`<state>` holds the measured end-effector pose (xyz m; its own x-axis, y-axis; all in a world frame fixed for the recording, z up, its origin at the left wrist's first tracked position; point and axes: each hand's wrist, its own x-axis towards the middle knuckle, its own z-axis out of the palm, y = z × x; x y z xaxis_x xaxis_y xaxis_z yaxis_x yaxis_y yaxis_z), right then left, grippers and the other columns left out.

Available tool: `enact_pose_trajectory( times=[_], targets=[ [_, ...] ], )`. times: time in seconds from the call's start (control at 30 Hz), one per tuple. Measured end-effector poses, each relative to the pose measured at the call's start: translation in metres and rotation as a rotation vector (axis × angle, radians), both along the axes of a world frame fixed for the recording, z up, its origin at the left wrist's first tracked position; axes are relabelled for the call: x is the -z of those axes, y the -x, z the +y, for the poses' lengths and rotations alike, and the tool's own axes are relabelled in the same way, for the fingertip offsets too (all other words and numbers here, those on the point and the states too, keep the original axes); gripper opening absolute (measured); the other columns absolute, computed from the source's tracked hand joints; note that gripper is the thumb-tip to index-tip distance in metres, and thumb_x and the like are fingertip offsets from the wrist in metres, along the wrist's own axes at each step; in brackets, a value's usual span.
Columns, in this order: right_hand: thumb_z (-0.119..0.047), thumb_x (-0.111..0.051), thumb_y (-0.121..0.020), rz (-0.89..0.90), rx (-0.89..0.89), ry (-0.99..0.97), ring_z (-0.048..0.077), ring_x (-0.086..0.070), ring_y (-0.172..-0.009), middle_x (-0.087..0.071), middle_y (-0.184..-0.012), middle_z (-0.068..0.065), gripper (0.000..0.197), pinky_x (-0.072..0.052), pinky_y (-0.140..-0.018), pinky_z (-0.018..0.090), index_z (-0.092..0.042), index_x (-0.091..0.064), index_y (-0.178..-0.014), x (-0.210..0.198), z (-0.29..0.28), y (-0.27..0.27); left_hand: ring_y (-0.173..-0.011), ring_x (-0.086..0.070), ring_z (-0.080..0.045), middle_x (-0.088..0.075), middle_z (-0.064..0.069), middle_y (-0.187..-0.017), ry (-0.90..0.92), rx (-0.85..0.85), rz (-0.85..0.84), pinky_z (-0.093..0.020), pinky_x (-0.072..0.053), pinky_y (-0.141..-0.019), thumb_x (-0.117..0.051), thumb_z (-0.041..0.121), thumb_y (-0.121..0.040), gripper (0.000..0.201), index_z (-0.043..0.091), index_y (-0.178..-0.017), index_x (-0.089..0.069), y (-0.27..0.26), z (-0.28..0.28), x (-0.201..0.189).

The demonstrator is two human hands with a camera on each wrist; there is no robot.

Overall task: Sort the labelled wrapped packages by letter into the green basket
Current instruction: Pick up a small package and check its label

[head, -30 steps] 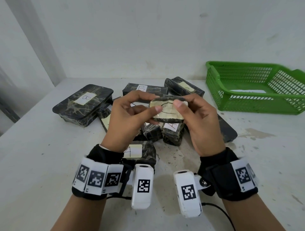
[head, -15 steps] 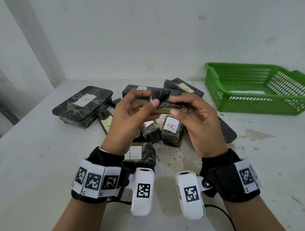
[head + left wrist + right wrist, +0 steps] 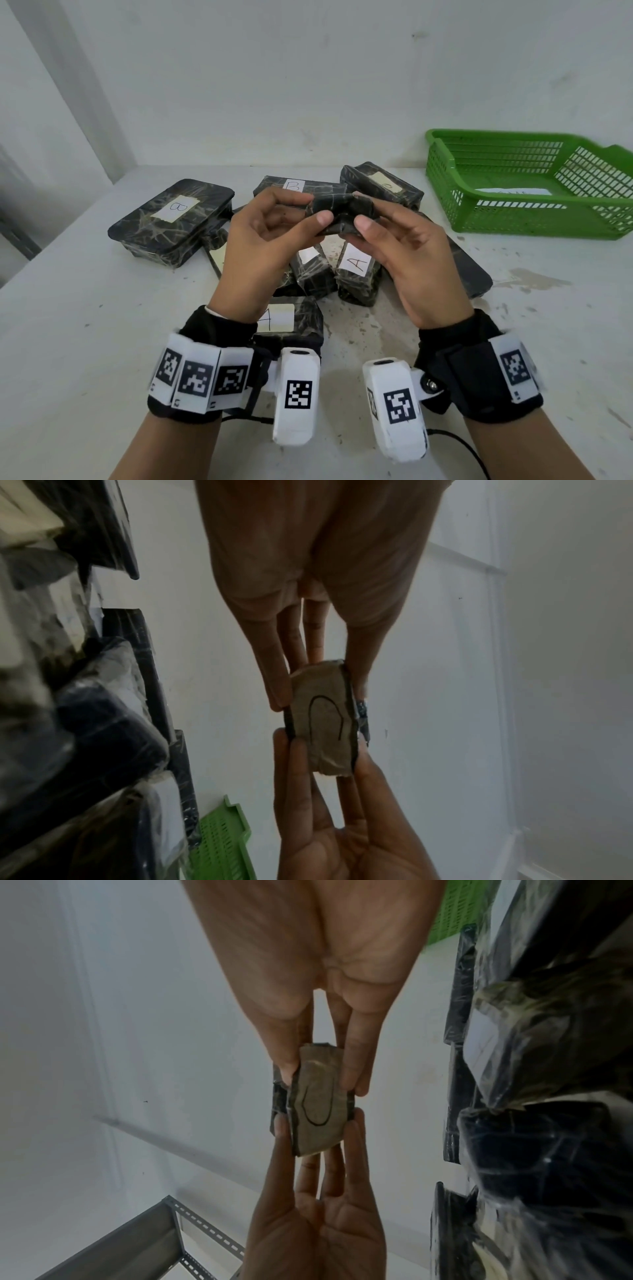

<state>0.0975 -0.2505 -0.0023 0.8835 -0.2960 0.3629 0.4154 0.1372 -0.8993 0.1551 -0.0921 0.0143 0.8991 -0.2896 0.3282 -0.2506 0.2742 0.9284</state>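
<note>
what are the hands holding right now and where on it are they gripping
One small wrapped package, label marked C, held above the pile. Left hand pinches its left end, right hand its right end, thumbs on one face, fingers behind.

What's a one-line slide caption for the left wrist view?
Left hand and right hand pinch a small wrapped package between them, its C label facing the camera.

Head view looks down; both wrist views closely share the small package [image 3: 322, 718].
</note>
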Motion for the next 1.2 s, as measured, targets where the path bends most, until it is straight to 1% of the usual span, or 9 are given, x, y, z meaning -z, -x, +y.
enact_pose_trajectory(
  times=[0.17, 0.3, 0.43, 0.53, 0.6, 0.73, 0.87, 1.0, 1.2],
  targets=[
    [-0.019, -0.070, -0.085, 0.032, -0.036, -0.014, 0.027, -0.067, -0.111, -0.073, -0.113, 0.010, 0.036, -0.052, -0.099, 0.043, -0.006, -0.067, -0.118, -0.0017, 0.0025, -0.0005, -0.080, -0.073, -0.023, -0.075, -0.013, -0.083, 0.026, -0.029, 0.012, -0.033, -0.060, -0.074, -0.076, 0.020, -0.072, 0.025, 0.006, -0.089, -0.063, 0.0002, -0.0002, 0.0004],
    [-0.019, -0.071, -0.085, 0.012, 0.005, 0.066, 0.026, -0.068, -0.110, -0.073, -0.112, 0.011, 0.035, -0.049, -0.103, 0.049, -0.007, -0.068, -0.118, -0.0019, 0.0008, 0.0000, -0.089, -0.074, -0.027, -0.074, -0.017, -0.091, -0.010, 0.043, 0.048, -0.033, -0.060, -0.079, -0.080, 0.019, -0.075, 0.028, 0.010, -0.099, -0.066, -0.0017, 0.0009, 0.0000],
    [-0.018, -0.072, -0.083, 0.032, 0.013, 0.033, 0.025, -0.068, -0.108, -0.074, -0.109, 0.010, 0.037, -0.052, -0.099, 0.045, -0.004, -0.067, -0.117, -0.0023, -0.0010, -0.0002, -0.086, -0.073, -0.024, -0.073, -0.012, -0.087, -0.030, 0.045, 0.012, -0.032, -0.060, -0.081, -0.079, 0.015, -0.076, 0.030, 0.004, -0.102, -0.069, 0.0008, 0.0004, 0.0000],
    [-0.019, -0.072, -0.085, 0.051, -0.020, 0.034, 0.023, -0.069, -0.107, -0.075, -0.107, 0.006, 0.028, -0.052, -0.099, 0.041, -0.011, -0.070, -0.112, -0.0028, 0.0004, 0.0003, -0.083, -0.071, -0.024, -0.069, -0.027, -0.091, -0.018, 0.016, 0.008, -0.032, -0.060, -0.078, -0.074, 0.015, -0.075, 0.033, -0.005, -0.100, -0.067, 0.0004, 0.0000, 0.0014],
    [-0.022, -0.073, -0.084, 0.046, -0.012, 0.055, 0.022, -0.069, -0.108, -0.075, -0.108, 0.005, 0.028, -0.050, -0.101, 0.044, -0.013, -0.070, -0.111, -0.0024, 0.0016, 0.0009, -0.082, -0.071, -0.024, -0.069, -0.030, -0.094, -0.020, 0.009, 0.010, -0.033, -0.060, -0.078, -0.078, 0.015, -0.074, 0.032, -0.002, -0.099, -0.068, -0.0004, 0.0001, 0.0015],
    [-0.026, -0.075, -0.079, 0.022, 0.029, 0.062, 0.023, -0.068, -0.108, -0.074, -0.109, 0.008, 0.034, -0.049, -0.102, 0.050, -0.014, -0.071, -0.110, -0.0015, 0.0018, 0.0012, -0.088, -0.073, -0.024, -0.074, -0.018, -0.093, -0.036, 0.030, 0.004, -0.035, -0.060, -0.081, -0.084, 0.024, -0.074, 0.027, 0.011, -0.094, -0.072, 0.0012, -0.0006, 0.0005],
    [-0.020, -0.074, -0.082, 0.031, 0.011, 0.040, 0.022, -0.070, -0.104, -0.075, -0.104, 0.006, 0.021, -0.052, -0.099, 0.045, -0.018, -0.074, -0.103, -0.0011, 0.0015, 0.0013, -0.079, -0.072, -0.015, -0.075, -0.003, -0.078, -0.011, -0.004, -0.020, -0.034, -0.061, -0.076, -0.074, 0.021, -0.074, 0.017, 0.009, -0.084, -0.069, 0.0033, -0.0019, 0.0001],
    [-0.023, -0.069, -0.087, 0.022, -0.016, 0.002, 0.020, -0.070, -0.102, -0.075, -0.103, 0.005, 0.024, -0.055, -0.090, 0.032, -0.009, -0.070, -0.106, -0.0028, 0.0021, 0.0029, -0.082, -0.073, -0.019, -0.075, -0.005, -0.081, -0.018, -0.003, -0.019, -0.037, -0.061, -0.078, -0.077, 0.022, -0.075, 0.018, 0.009, -0.086, -0.070, 0.0025, -0.0014, 0.0003],
    [-0.018, -0.068, -0.083, 0.025, 0.048, 0.034, 0.022, -0.071, -0.097, -0.074, -0.101, 0.010, 0.023, -0.056, -0.088, 0.036, -0.006, -0.070, -0.103, 0.0021, 0.0017, 0.0006, -0.080, -0.071, -0.017, -0.075, -0.002, -0.080, -0.047, -0.052, -0.058, -0.039, -0.062, -0.075, -0.076, 0.032, -0.080, 0.020, 0.013, -0.083, -0.072, 0.0060, -0.0044, 0.0000]
  ],
)
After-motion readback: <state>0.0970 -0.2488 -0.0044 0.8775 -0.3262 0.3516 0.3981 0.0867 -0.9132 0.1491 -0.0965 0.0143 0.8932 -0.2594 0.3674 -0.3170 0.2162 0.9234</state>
